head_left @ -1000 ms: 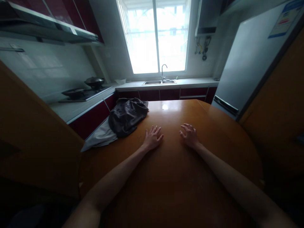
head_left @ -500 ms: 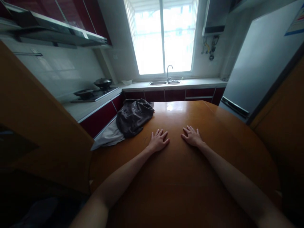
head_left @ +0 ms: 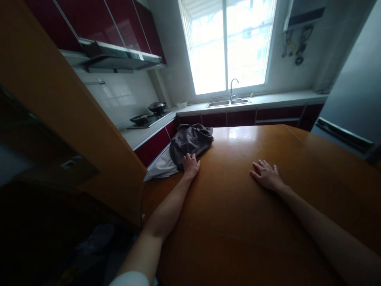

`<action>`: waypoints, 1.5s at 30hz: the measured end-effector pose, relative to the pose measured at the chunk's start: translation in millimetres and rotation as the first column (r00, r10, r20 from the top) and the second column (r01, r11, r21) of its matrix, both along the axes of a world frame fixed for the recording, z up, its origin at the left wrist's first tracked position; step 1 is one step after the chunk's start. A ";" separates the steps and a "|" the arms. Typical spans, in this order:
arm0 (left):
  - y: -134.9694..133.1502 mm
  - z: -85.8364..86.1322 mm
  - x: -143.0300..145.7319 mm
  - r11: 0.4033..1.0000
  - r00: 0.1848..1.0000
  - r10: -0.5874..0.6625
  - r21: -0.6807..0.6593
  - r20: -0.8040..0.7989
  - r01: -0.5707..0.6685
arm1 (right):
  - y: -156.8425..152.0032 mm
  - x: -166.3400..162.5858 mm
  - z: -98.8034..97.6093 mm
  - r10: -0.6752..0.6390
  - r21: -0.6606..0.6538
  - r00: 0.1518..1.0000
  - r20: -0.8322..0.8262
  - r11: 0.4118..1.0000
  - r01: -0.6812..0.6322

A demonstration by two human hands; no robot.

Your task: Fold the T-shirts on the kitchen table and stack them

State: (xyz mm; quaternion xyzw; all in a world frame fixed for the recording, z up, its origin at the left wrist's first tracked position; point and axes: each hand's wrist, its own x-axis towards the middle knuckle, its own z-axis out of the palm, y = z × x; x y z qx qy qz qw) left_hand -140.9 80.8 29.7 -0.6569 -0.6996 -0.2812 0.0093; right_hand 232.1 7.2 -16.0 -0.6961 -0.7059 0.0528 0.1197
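A crumpled dark grey cloth, maybe a garment, lies in a heap on the left of the wooden table. Lighter grey fabric spreads out from under it toward the table's left edge. My left hand reaches to the near edge of the dark cloth, its fingertips on the fabric and its thumb held apart. The hand looks open, with no fold visibly gripped. My right hand lies open and flat on the tabletop, fingers spread, well to the right of the cloth.
Beyond the table runs a white counter with a sink and tap under a bright window. Pans stand on the stove at left, below a range hood. A fridge is at right; a wooden panel borders the left.
My left hand has moved left from the bare tabletop to the dark cloth's near edge. My right hand stays flat on the table. The view has turned left.
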 end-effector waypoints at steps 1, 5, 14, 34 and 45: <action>2.5 1.1 -6.6 1.000 0.999 0.009 -0.020 0.052 -0.008 | -0.1 0.1 0.0 -0.001 0.001 1.000 0.000 1.000 0.001; 7.6 11.4 -9.9 0.996 0.976 -0.085 -0.017 0.202 0.090 | -0.6 -0.2 0.6 -0.002 0.001 1.000 -0.007 1.000 0.002; -34.8 7.5 102.2 0.682 0.501 -0.567 0.031 0.653 0.731 | 10.9 12.9 -11.9 -0.022 0.193 0.930 -0.367 0.976 0.099; 2.3 -7.1 26.2 0.943 0.945 -0.324 0.059 -0.041 0.326 | -41.7 -58.1 41.7 0.330 0.205 0.942 0.053 0.920 -0.334; -48.9 -7.4 97.3 0.557 0.548 -0.830 0.211 0.108 0.803 | -12.5 61.9 48.0 -0.428 0.131 0.904 -0.006 0.895 0.425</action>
